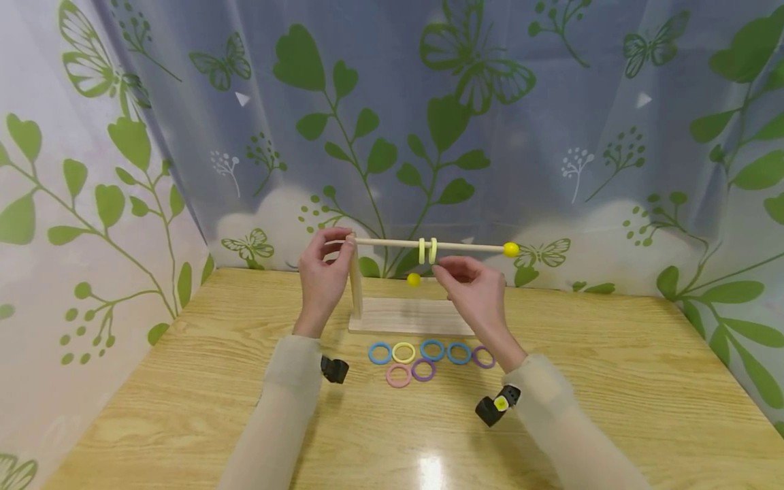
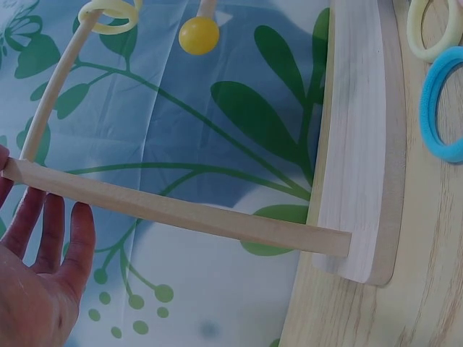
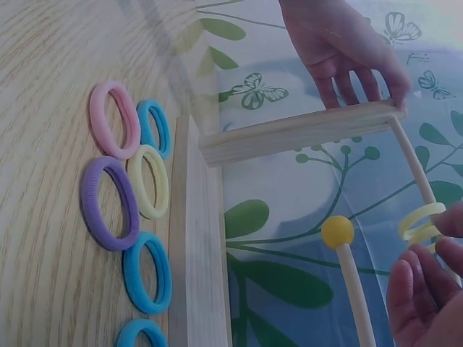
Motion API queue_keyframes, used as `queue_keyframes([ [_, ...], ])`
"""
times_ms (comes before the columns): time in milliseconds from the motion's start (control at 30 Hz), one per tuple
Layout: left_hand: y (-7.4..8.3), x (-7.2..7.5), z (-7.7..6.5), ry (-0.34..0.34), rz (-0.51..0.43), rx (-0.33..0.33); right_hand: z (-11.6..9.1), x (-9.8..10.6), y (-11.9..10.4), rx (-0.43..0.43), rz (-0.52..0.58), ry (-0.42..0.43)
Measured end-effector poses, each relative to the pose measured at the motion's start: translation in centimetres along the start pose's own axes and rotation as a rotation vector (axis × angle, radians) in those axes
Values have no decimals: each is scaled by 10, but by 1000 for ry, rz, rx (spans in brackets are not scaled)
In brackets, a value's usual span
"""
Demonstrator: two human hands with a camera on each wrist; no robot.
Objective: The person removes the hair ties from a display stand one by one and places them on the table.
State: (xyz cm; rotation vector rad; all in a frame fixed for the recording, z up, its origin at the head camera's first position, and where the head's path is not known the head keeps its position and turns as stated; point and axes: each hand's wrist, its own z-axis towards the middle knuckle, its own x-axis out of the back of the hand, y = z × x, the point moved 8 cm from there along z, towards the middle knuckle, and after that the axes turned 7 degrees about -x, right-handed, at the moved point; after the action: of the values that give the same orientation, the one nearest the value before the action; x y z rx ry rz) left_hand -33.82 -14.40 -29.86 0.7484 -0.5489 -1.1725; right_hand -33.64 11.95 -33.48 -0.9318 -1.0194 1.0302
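A wooden rack has a flat base, an upright post and an upper rod ending in a yellow ball. My left hand grips the post's top where the rod joins, thumb on the near side. Two pale yellow hair ties hang side by side around the middle of the upper rod. With thumb and fingertips, my right hand pinches the lower edge of the right-hand one. Behind that hand runs a lower rod, largely hidden, with its yellow ball showing.
Several loose hair ties lie before the base on the wooden table: blue, yellow, pink and purple. A curtain with leaf and butterfly prints stands close behind the rack.
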Motion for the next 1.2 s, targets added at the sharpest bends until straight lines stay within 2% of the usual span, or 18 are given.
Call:
queue_keyframes([
  [167,1,0,-1,-2,-7,2,1,-4,-1,8,-17,35],
  [633,3,0,-1,-8,0,4,5,-7,-4,14,-163,173],
  [1200,1,1,0,-10,-4,9,4,0,-7,42,-69,246],
])
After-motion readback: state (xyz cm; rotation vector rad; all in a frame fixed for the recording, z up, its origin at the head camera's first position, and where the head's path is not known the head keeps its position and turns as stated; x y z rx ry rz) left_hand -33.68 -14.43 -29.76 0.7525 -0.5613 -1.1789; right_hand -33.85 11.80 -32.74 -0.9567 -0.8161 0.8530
